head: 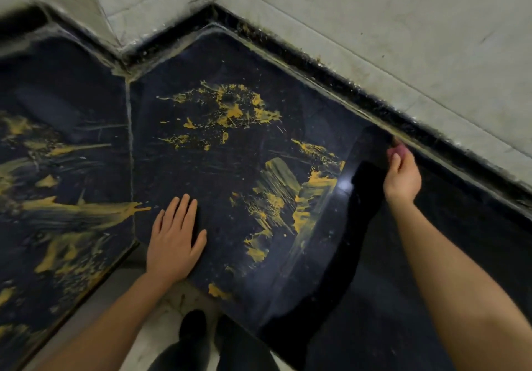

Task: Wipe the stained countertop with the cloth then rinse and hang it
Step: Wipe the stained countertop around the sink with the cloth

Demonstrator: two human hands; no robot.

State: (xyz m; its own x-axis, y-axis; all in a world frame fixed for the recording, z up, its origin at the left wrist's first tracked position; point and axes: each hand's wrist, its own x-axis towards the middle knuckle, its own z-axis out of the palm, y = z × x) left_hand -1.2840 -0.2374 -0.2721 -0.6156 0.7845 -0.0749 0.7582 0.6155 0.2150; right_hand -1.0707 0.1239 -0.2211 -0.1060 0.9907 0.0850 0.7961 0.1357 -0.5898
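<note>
While the yellow stains [230,111] lie thick on the countertop [216,174] and wiping, rinsing and hanging are judged not yet done, the dark cloth [362,186] is pinched by the right hand [403,174] beside the stains, the left hand [174,241] laid flat and empty before them.

A single wide-angle camera is worn on the person's head. It faces forward and steeply down onto the dark table [178,174] from above the near edge. Range is close, within arm's reach. Both forearms enter from the bottom edge, with the left hand [172,238] and right hand [401,174] in mid-frame. The tiled wall [374,25] fills the far top and right. The floor [164,339] shows at bottom centre. Straight edges bow toward the frame borders.
</note>
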